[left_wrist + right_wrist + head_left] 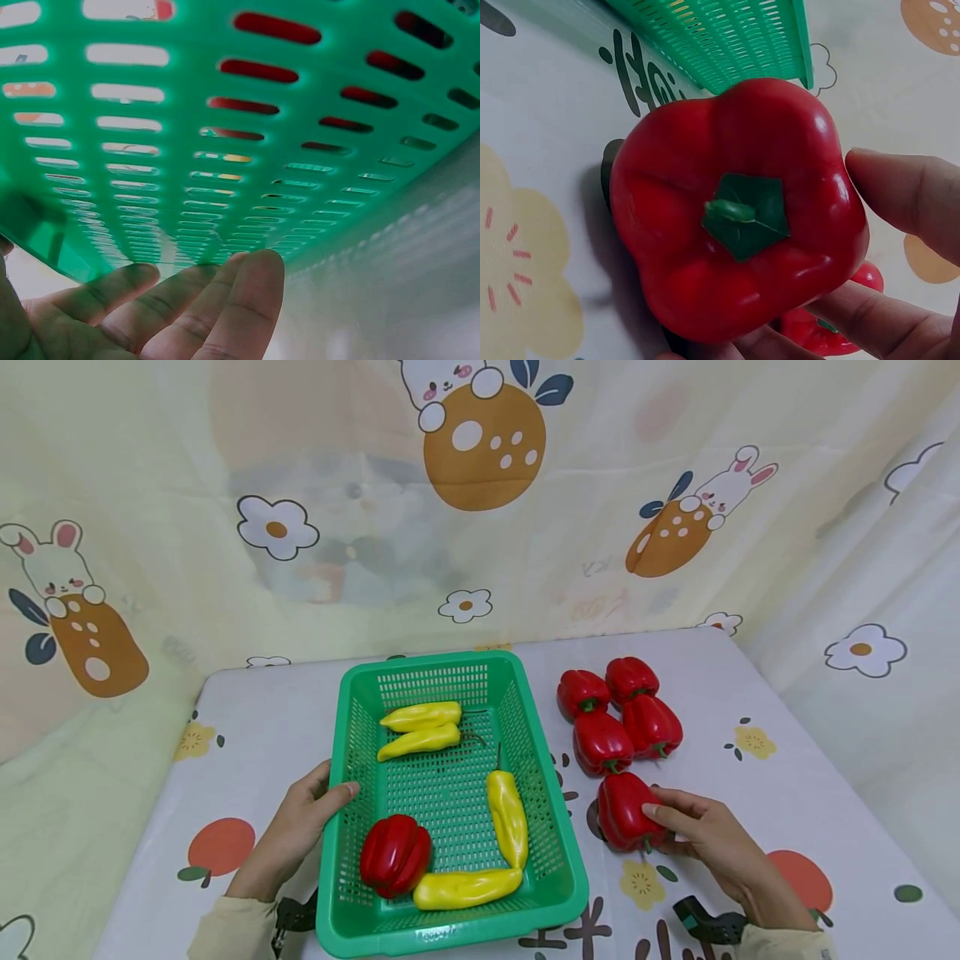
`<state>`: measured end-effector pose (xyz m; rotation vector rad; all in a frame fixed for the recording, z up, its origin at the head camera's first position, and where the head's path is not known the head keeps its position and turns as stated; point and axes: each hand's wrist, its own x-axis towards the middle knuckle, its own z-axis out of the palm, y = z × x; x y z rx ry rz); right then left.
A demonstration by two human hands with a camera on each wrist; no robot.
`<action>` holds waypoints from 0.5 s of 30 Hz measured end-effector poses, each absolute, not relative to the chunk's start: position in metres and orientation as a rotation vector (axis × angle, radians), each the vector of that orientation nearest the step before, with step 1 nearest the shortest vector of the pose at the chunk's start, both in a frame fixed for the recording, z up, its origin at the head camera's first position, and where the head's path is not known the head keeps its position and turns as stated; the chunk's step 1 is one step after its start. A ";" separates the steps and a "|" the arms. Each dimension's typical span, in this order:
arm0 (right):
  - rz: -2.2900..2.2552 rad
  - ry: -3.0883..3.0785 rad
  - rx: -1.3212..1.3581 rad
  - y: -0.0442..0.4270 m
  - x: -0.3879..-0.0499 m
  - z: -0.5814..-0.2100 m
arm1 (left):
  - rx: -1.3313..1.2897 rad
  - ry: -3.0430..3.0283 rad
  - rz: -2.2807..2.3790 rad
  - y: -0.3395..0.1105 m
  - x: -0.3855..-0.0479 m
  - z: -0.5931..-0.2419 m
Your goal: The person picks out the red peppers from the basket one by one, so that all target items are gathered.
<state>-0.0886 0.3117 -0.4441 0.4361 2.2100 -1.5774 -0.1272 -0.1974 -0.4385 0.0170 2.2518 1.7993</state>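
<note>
A green plastic basket (446, 789) with slotted walls stands on the table. My left hand (300, 822) grips its left rim, thumb over the edge; the left wrist view shows the fingers (238, 307) against the slotted outer wall. Inside lie several long yellow peppers (507, 818) and, at the near left, one red bell pepper (395, 856). Right of the basket, my right hand (708, 839) holds another red bell pepper (742, 292) between thumb and fingers, its green stem facing the right wrist camera. This pepper is low at the table, beside the near end of a pepper group.
Several more red bell peppers (603, 743) sit close together on the table, beyond the right hand. A patterned cloth (750, 810) covers the table. Behind it hangs a curtain (562, 568) printed with rabbits and flowers.
</note>
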 end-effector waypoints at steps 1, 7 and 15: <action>-1.577 2.211 0.435 0.312 -0.089 -0.444 | 0.019 2.252 1.800 -0.198 -0.127 -0.439; -1.569 2.213 0.432 0.311 -0.089 -0.444 | 0.020 2.262 1.792 -0.198 -0.126 -0.439; -1.557 2.225 0.423 0.310 -0.089 -0.442 | 0.016 2.260 1.782 -0.198 -0.127 -0.439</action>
